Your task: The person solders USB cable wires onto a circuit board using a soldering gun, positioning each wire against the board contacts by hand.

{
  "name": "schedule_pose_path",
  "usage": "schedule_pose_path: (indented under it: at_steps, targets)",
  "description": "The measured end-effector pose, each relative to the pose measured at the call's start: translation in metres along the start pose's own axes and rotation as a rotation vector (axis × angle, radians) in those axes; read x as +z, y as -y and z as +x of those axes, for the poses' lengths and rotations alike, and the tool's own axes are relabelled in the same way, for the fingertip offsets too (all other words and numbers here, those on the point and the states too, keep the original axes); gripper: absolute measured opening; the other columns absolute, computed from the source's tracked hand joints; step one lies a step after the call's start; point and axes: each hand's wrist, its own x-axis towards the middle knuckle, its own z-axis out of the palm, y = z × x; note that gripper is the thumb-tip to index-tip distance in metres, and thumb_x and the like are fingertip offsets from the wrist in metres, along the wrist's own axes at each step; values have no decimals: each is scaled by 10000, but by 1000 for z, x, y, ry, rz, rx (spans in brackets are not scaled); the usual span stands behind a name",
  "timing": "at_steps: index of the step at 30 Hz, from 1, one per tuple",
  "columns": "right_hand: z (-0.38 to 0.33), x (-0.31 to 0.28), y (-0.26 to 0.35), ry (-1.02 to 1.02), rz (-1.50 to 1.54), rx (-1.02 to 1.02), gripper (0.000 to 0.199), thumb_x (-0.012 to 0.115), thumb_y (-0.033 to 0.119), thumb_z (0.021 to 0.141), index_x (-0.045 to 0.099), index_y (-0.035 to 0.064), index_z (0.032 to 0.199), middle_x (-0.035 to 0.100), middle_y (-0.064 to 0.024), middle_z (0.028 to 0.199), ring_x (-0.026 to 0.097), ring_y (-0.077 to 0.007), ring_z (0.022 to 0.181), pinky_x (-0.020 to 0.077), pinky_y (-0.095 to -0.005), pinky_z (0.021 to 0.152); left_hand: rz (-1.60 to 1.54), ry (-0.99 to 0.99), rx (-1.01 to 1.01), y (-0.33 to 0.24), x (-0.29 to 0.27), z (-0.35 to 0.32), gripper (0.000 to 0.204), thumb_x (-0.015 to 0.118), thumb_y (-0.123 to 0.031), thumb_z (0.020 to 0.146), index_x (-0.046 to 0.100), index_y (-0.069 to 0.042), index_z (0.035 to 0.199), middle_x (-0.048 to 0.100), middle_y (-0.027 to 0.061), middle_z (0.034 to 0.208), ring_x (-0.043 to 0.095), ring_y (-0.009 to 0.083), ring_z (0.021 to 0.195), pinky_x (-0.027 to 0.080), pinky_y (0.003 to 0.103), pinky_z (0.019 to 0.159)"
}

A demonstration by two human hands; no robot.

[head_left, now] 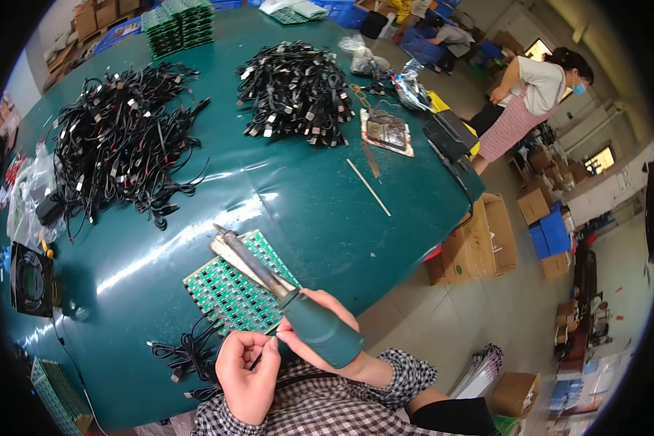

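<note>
My right hand is wrapped round the thick green handle of a soldering iron. Its metal barrel slants up and left over a green circuit board panel, with a pale strip alongside the barrel. The panel lies flat on the table and bears rows of small dark and light parts. Just below its near edge, my left hand pinches a thin black cable. Right thumb and left fingertips are close together there. Several black USB cables lie left of my left hand, partly hidden by it.
Two heaps of black cables, a left one and a right one, cover the far table. A small fan stands at the left edge, above stacked boards. A thin stick lies right. A masked person stands beyond the table.
</note>
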Motion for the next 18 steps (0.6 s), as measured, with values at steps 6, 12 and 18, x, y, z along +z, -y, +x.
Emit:
schedule_pose_path:
  at_steps: [6,12,18]
  targets:
    - [-2,3,-6,-71,-165,-150,598,795,47,716,482,-51,1215,635,-130,913,634,-243,812,504,-328,706,-76,3,-42,-12,4,5,78,622,12,891,545,0,889,528,-31,752,412,1,596,311,164,512]
    - [-1,2,4,-67,-10,15,622,762,9,760,442,-33,1292,693,-46,853,653,-187,848,477,-327,858,-75,-47,-11,-21,8,0,73,609,-4,905,538,0,890,523,-26,776,416,5,631,318,169,545]
    - [-7,8,21,-124,306,210,531,719,39,812,478,-29,1280,600,-116,1137,644,-125,887,528,-261,725,21,-82,89,-4,3,-3,52,628,-27,918,578,-42,923,579,-17,803,475,37,646,398,172,596]
